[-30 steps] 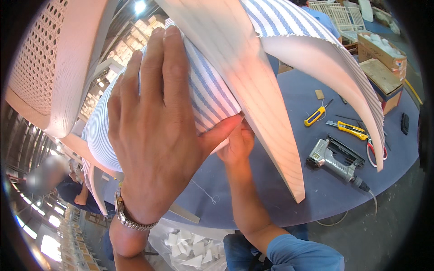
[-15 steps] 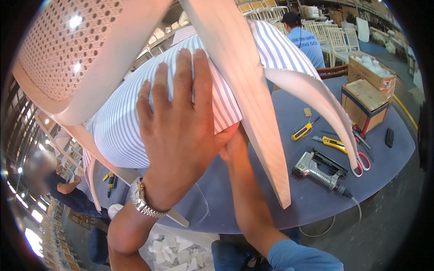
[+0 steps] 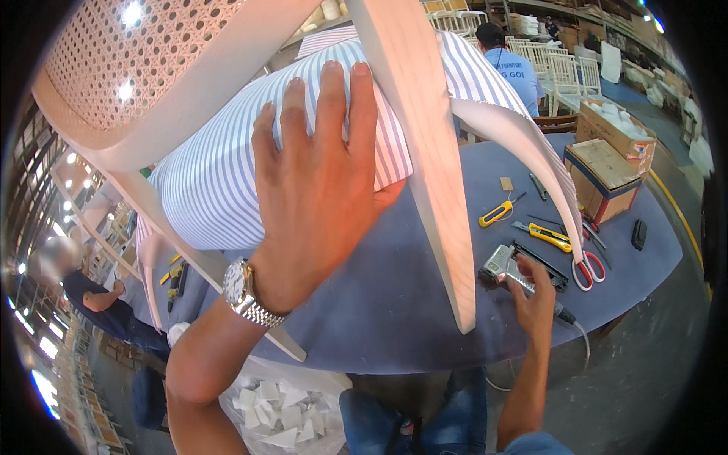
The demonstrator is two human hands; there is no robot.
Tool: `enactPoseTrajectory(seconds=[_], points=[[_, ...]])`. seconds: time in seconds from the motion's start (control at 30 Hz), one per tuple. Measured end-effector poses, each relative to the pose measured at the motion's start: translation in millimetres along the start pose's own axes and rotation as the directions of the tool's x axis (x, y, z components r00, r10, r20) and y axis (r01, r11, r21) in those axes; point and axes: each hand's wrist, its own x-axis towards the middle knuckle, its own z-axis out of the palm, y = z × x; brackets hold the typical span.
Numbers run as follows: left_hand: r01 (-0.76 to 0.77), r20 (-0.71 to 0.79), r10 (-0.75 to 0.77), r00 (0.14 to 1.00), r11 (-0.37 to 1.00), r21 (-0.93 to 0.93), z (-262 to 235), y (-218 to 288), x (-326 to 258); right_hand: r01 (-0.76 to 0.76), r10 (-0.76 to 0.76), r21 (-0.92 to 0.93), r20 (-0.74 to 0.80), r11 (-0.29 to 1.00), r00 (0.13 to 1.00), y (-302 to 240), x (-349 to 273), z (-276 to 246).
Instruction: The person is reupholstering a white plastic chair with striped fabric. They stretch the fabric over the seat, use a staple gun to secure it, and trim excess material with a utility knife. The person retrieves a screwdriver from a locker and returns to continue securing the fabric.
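A pale wooden chair with a cane back [image 3: 144, 57] lies tipped on the table, its seat wrapped in blue-and-white striped fabric [image 3: 205, 186]. My left hand [image 3: 315, 167], wearing a metal watch, spreads its fingers over the fabric, while the thumb tucks beneath the seat's edge, partly hidden. One wooden chair leg [image 3: 425, 136] slants down just right of that hand. At the table's right side, my right hand [image 3: 535, 296] has its fingers around the handle of a silver staple gun [image 3: 500, 263], which rests on the table with an air hose attached.
The blue-grey table [image 3: 379, 303] also carries a yellow screwdriver [image 3: 497, 214], a yellow box cutter [image 3: 550, 236], red-handled scissors [image 3: 590, 271] and cardboard boxes [image 3: 603, 178]. Below the front edge hangs a clear bag of white scraps [image 3: 284, 413]. Two people work beyond the table.
My right hand has left the fabric's edge beside my left hand and moved right onto the staple gun. My left hand stays on the striped seat. The view has shifted slightly.
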Motion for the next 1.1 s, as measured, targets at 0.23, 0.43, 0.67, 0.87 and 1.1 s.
enactPoseTrajectory(seconds=[0.23, 0.43, 0.67, 0.87, 1.1], points=[[-0.032, -0.012, 0.032, 0.999, 0.998, 0.051, 1, 0, 2, -0.005, 0.161, -0.524, 0.254, 0.852, 0.954, 56, 15, 2], [-0.083, -0.065, 0.083, 0.994, 0.996, 0.012, 4, 1, 2, 0.042, 0.167, -0.535, 0.335, 0.844, 0.927, 44, 31, -2], [-0.13, -0.048, 0.131, 0.99, 0.991, 0.034, 8, 1, 3, -0.129, 0.122, 0.196, 0.047, 0.972, 0.991, -16, -14, -62], [-0.128, 0.002, 0.129, 0.992, 0.986, 0.11, 7, 3, 5, -0.389, 0.093, 0.889, 0.378, 0.239, 0.921, -86, -93, -28], [-0.141, 0.068, 0.133, 0.989, 0.983, 0.119, 6, 6, 10, -0.684, -0.51, 0.213, 0.523, -0.697, 0.683, -164, -83, 67]])
